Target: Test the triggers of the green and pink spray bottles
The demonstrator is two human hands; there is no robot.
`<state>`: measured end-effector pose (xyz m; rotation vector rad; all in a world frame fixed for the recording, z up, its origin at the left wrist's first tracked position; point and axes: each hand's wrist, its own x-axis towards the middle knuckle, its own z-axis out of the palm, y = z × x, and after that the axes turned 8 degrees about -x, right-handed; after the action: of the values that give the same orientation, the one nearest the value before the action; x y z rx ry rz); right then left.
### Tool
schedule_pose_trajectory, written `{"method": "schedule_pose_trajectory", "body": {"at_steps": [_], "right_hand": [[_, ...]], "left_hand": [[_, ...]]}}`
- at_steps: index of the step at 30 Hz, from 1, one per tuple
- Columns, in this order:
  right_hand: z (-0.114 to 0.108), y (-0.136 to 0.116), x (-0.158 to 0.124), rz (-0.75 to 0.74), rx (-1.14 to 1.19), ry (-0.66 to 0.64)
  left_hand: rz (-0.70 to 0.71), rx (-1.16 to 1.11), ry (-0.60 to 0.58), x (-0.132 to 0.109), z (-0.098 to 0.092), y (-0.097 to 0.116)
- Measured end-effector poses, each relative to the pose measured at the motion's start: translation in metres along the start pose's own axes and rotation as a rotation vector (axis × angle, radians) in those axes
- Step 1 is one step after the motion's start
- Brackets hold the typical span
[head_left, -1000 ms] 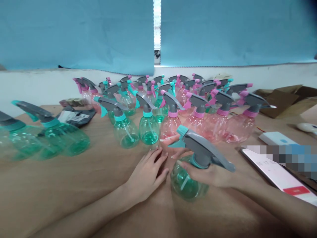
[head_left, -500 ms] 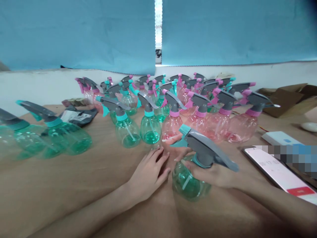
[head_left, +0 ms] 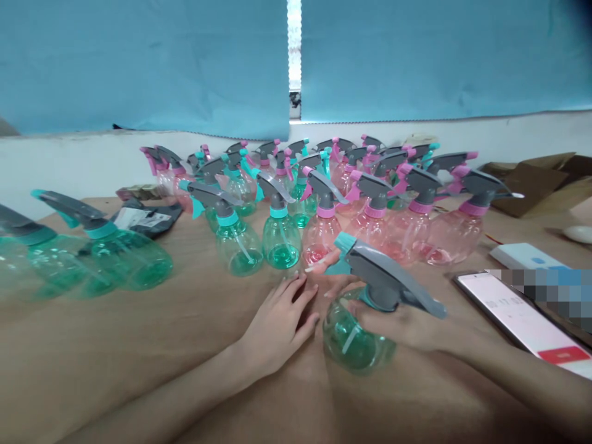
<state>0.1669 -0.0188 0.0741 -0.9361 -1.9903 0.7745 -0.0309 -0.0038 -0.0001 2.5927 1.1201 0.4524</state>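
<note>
My right hand [head_left: 398, 324] is wrapped around the neck of a green spray bottle [head_left: 354, 342] just right of centre. Its grey head and teal nozzle point away to the upper left, and a finger reaches forward by the teal trigger [head_left: 340, 266]. A pale tube shows inside the clear body. My left hand [head_left: 277, 324] lies flat on the table beside this bottle, fingers stretched and slightly spread, holding nothing. Just beyond the fingertips stand another green spray bottle [head_left: 282, 240] and a pink spray bottle [head_left: 321, 234].
Several more pink and green spray bottles crowd the back of the wooden table [head_left: 194, 357]. Green ones [head_left: 132, 259] stand at the left near a dark plastic packet [head_left: 152, 217]. On the right lie a phone [head_left: 522, 317], a white box [head_left: 527, 256] and a cardboard box [head_left: 531, 185].
The teal trigger of the held bottle sits slightly closer in toward its neck. Both hands stay in nearly the same place.
</note>
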Motion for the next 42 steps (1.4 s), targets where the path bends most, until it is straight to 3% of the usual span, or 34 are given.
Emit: {"method": "schedule_pose_trajectory", "body": {"at_steps": [4,11,21,36,42], "right_hand": [[-0.001,-0.005,0.001,0.038,0.039,-0.005],[-0.002,-0.005,-0.006,0.112,-0.098,0.024],[0.001,-0.001,0.001,0.033,-0.056,-0.043],[0.008,0.020,-0.006,-0.041,-0.164,0.102],[0.008,0.024,-0.009,-0.025,-0.161,0.087]], "left_hand": [[0.009,-0.003,-0.007,-0.001,0.002,-0.002],[0.010,0.029,0.027,-0.001,0.002,-0.001],[-0.002,0.031,0.005,-0.001,0.004,-0.002],[0.007,0.026,0.020,-0.002,0.004,-0.002],[-0.005,0.028,0.003,-0.001,0.003,0.000]]}}
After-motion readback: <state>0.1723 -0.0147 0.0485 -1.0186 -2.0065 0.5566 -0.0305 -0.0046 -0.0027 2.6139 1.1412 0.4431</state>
